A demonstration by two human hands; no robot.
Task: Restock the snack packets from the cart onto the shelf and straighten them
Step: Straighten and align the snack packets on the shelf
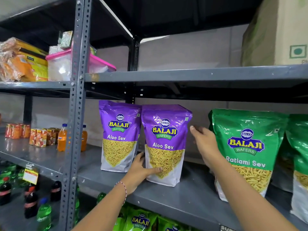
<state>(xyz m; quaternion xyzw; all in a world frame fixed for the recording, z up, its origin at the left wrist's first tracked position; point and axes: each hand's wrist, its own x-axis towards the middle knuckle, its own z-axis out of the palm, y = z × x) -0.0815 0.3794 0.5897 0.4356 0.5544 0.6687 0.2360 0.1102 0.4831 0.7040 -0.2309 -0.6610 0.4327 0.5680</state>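
The step in hand is straightening: the left hand (pixel 141 170) cups the lower left corner of the front purple packet (pixel 165 144), which stands upright on the grey shelf (pixel 191 197). The right hand (pixel 203 139), fingers loosely spread, reaches beside its upper right edge; contact there cannot be told. Next move, by judgement: square this packet beside the rear purple packet (pixel 119 135), clear of the green packet (pixel 246 150).

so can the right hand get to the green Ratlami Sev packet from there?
Probably yes. The right hand sits just left of the green packet, with nothing between them; the purple packet stands further left.
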